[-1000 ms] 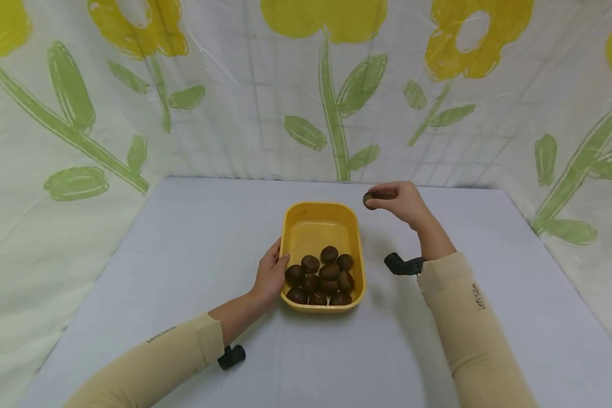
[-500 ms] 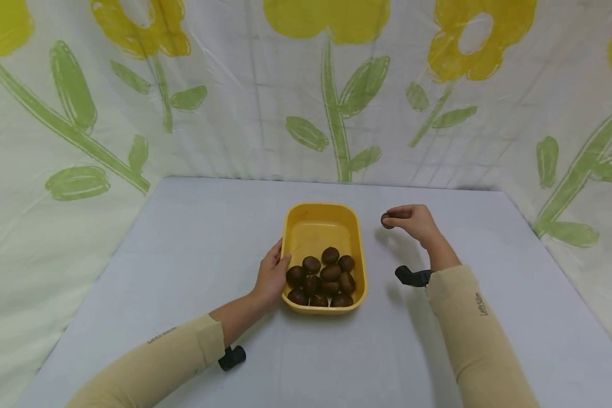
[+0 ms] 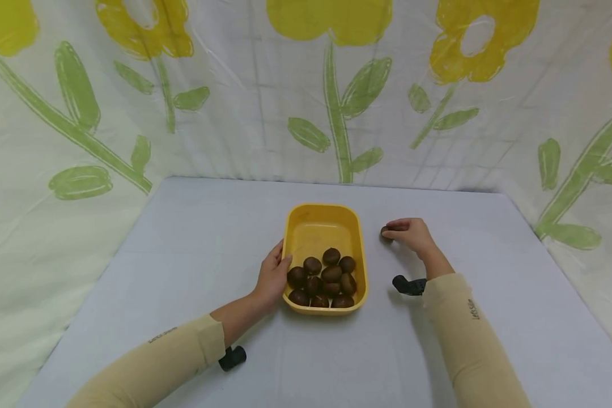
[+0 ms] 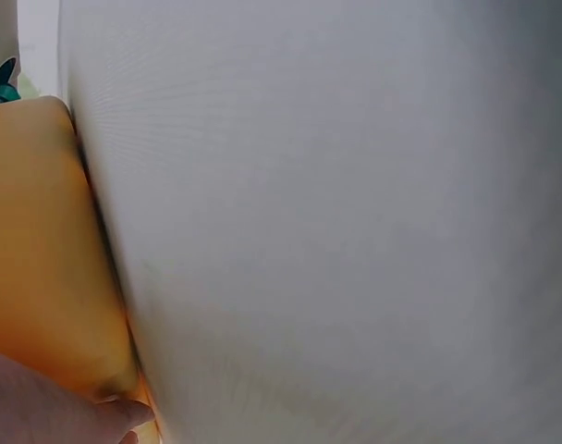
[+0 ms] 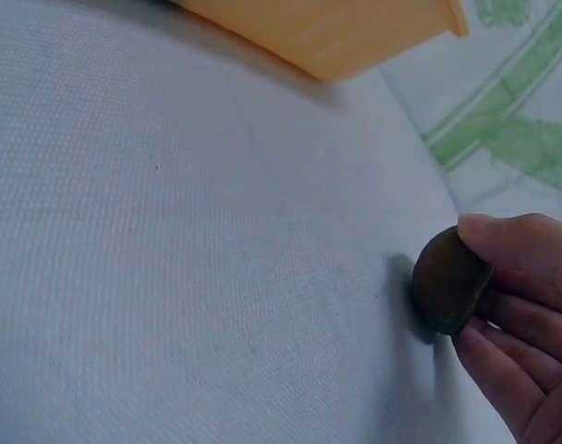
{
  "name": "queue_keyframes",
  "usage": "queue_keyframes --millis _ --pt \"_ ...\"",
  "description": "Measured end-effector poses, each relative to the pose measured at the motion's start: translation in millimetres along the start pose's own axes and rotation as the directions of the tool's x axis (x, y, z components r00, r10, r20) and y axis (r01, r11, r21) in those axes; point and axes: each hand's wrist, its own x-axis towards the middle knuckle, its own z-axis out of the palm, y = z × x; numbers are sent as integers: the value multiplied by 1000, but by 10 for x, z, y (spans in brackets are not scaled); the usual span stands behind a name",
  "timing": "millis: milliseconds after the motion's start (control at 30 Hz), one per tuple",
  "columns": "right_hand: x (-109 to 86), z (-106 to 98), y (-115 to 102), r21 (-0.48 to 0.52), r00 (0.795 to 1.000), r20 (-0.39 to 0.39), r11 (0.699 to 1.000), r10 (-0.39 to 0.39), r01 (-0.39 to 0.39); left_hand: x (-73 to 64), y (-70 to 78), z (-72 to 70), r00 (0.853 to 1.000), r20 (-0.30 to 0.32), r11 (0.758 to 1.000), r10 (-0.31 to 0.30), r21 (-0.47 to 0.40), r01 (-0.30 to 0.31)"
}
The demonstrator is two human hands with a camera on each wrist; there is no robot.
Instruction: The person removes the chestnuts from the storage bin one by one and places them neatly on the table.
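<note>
My left hand (image 3: 273,276) grips the left wall of a yellow rectangular tray (image 3: 320,217), its thumb over the rim. Several brown chestnuts (image 3: 331,274) lie gathered in the near half of that tray. To the right of the tray, my right hand (image 3: 412,233) pinches a single chestnut (image 3: 386,234) between thumb and fingertips. In the right wrist view this chestnut (image 5: 447,282) is right at the tablecloth, with its shadow beside it; whether it touches the cloth I cannot tell. The left wrist view has the tray's outer side (image 4: 41,240) and part of my left hand (image 4: 50,407).
A pale cloth covers the table (image 3: 194,243). Behind it hangs a white curtain (image 3: 234,113) painted with yellow flowers and green leaves. Black wrist-camera mounts (image 3: 409,285) stick out from both sleeves.
The right hand has moved down and nearer with its chestnut, from above the table's far edge to the cloth right of the tray. The left hand and tray stay in place.
</note>
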Motion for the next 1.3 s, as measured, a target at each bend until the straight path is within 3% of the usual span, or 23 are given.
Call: queue_keyframes --millis 667,1033,1300 --pt "-26 -69 -57 -63 999 42 998 -19 22 -11 15 11 1000 -13 1000 -2 14 2" --pt "-124 -348 -293 -67 996 2 994 -86 86 -17 20 7 1000 -11 1000 10 14 -10" --pt "-196 -408 -503 9 986 -12 986 -166 166 -24 28 4 1000 0 1000 9 18 -9"
